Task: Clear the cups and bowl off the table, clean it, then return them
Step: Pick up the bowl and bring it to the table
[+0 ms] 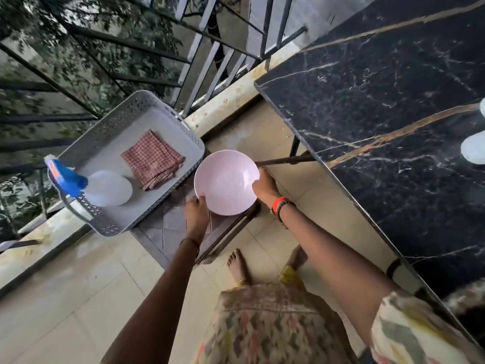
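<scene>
A pale pink bowl (225,181) is held over a small dark side table (168,227) to the left of the black marble table (380,106). My left hand (196,215) grips the bowl's near-left rim and my right hand (265,186) grips its right rim. At the marble table's right edge, two white cups (473,151) are partly cut off by the frame.
A grey perforated tray (183,135) rests on the side table and holds a folded red checked cloth (152,160) and a spray bottle (102,186) with a blue nozzle. A metal railing (199,64) runs behind. My bare feet stand on beige floor tiles (78,298).
</scene>
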A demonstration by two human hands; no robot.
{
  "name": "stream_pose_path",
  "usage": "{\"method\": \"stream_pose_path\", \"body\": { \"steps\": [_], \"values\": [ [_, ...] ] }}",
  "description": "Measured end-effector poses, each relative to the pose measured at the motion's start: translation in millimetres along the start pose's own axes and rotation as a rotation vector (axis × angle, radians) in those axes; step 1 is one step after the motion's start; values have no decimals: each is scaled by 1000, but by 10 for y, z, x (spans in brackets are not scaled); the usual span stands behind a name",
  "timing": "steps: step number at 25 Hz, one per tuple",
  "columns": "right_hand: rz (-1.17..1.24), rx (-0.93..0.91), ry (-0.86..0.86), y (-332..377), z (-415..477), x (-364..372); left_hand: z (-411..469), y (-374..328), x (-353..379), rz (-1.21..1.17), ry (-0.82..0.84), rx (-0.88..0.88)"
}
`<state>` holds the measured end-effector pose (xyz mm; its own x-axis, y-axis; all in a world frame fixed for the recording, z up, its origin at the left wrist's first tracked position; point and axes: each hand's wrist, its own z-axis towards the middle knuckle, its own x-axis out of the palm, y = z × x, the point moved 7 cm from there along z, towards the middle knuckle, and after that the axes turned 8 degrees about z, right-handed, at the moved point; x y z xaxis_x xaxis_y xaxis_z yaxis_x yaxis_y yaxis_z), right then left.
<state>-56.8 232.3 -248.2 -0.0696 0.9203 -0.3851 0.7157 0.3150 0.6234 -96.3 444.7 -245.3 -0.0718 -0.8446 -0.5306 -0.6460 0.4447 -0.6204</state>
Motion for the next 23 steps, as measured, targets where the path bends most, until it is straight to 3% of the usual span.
{"method": "stream_pose_path", "body": {
  "steps": [7, 15, 23],
  "values": [
    [82, 13, -17, -9, -379, -120, -248, -143, -217, 34, -5, -3],
    [281, -89, -45, 147, -1221, -632, -863, -774, -701, 29, 20, 220],
    [501, -132, -264, -132, -1863, -1848, -1422, -1841, -112, 187, 224, 457]
  ]
}}
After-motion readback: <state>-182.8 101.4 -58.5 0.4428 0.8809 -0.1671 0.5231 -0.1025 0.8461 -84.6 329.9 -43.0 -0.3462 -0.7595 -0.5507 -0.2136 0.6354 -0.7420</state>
